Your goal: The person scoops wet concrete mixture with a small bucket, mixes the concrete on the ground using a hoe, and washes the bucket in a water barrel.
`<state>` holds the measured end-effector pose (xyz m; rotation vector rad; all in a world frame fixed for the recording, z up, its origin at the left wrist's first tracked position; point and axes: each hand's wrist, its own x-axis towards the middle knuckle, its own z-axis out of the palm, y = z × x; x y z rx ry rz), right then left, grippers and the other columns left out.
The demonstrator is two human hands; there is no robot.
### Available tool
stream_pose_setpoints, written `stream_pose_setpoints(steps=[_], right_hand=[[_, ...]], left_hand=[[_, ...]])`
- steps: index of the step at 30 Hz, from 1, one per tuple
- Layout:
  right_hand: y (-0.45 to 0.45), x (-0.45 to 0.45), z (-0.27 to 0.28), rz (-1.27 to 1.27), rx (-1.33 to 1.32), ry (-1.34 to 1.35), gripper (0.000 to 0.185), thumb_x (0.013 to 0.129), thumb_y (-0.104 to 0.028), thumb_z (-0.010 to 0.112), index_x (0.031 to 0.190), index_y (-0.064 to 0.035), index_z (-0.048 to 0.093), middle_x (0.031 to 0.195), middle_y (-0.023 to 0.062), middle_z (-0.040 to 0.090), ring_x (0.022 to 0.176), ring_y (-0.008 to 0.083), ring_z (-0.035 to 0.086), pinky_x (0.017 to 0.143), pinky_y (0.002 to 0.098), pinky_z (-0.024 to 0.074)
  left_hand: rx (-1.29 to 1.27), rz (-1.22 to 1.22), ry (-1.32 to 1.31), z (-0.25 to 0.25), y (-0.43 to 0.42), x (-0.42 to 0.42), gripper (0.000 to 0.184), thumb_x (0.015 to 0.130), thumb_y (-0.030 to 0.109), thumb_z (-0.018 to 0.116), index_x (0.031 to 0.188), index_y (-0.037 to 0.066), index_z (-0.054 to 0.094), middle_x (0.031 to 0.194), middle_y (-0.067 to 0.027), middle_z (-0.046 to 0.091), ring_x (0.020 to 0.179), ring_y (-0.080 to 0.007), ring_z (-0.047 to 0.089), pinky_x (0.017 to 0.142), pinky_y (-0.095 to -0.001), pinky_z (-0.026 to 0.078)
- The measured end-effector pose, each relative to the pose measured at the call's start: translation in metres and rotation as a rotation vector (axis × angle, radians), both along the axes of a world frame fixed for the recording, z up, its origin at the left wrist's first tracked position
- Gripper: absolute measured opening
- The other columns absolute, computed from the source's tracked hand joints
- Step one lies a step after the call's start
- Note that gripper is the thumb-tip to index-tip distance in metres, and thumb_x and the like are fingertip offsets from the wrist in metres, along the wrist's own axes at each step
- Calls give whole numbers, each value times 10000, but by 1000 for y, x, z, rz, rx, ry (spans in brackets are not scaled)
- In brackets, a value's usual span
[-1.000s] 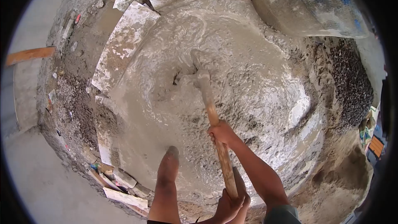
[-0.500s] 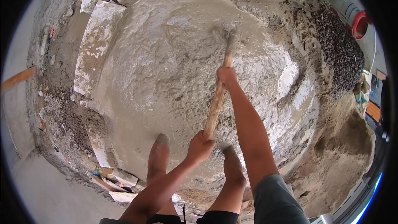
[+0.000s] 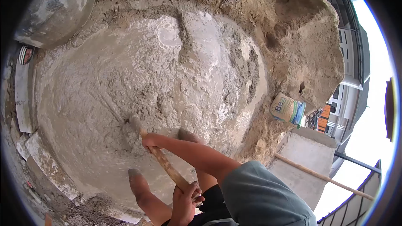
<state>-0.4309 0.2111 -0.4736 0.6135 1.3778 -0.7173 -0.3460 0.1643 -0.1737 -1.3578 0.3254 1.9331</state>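
Note:
My right hand (image 3: 151, 140) is wrapped round the upper shaft of a wooden-handled tool (image 3: 168, 168), near its working end. Lower down, close to my body, my left hand (image 3: 184, 203) grips the same handle near its butt end. The tool's head is sunk in wet grey concrete (image 3: 100, 83), so its shape is hidden. A groove runs through the mix beside it. Both my feet stand in the concrete, one on each side of the handle.
A mound of sand (image 3: 305, 37) rises at the right, with a printed sack (image 3: 287, 109) at its foot. A large grey rounded container (image 3: 58, 8) stands top left. Concrete slabs (image 3: 50, 165) edge the mix at left. A long pole (image 3: 322, 177) lies lower right.
My view has turned to the right, bringing the sand mound and sack into fuller view. The tool's head has been drawn nearer my feet, and both hands have come closer to my body.

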Motion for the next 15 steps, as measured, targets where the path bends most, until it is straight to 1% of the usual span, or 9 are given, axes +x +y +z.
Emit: stream_pose_setpoints(steps=[2,4,8,9,10,11,13,14,15], right_hand=[[19,6,18,-286,18,-18,74,732,-54,593,693,8,580,634,150,563,536,279,588,495,418,480],[28,14,31,-547,48,-33,85,763,-64,596,719,1,566,645,129,543,530,261,562,498,403,476],[-10,42,39,-898,297,200,101,799,-85,593,755,-7,547,679,110,542,570,239,563,519,408,479],[-37,51,36,-974,348,280,100,805,-87,590,768,-6,544,690,109,546,577,233,562,524,406,480],[-69,65,35,-1046,399,347,100,812,-88,587,781,-5,540,702,108,549,583,227,561,530,404,480],[-110,64,45,-1094,446,423,102,818,-93,593,819,-12,530,721,101,548,612,216,560,559,392,483],[-194,83,14,-1173,511,585,111,825,-78,585,896,-4,544,736,87,556,660,209,574,613,372,486],[-233,89,12,-1291,333,482,118,829,-69,591,919,-4,553,746,81,563,687,206,581,626,361,481],[-267,95,17,-1406,159,376,128,833,-59,598,942,-3,562,755,74,571,714,202,589,640,349,476]], left_hand=[[25,-126,10,2,-19,14,227,860,155,669,993,68,506,858,-40,558,791,-154,579,576,-320,493],[55,-252,41,-9,-55,36,223,853,139,661,997,50,516,855,-52,565,790,-172,587,564,-330,500],[14,-750,351,-46,-188,58,295,850,123,656,1077,-7,518,791,-69,586,645,-179,608,540,-317,518],[-42,-986,495,-56,-228,55,409,834,177,680,1138,-8,478,763,-98,622,591,-226,632,622,-379,535],[-380,-1335,679,-67,-260,62,351,780,126,670,1075,22,511,765,-148,632,664,-308,639,655,-439,523],[-734,-1714,737,-77,-292,71,309,726,76,659,1012,51,544,768,-198,643,737,-389,646,689,-499,511],[-1234,-1782,604,-124,-359,103,209,733,63,673,912,67,565,763,-163,644,751,-375,650,666,-494,507],[-1430,-1732,519,-152,-396,121,144,745,51,656,865,75,581,782,-146,651,758,-373,648,658,-486,507],[-1497,-1725,441,-179,-441,147,135,746,53,655,859,84,588,788,-144,653,764,-374,646,657,-488,506]])
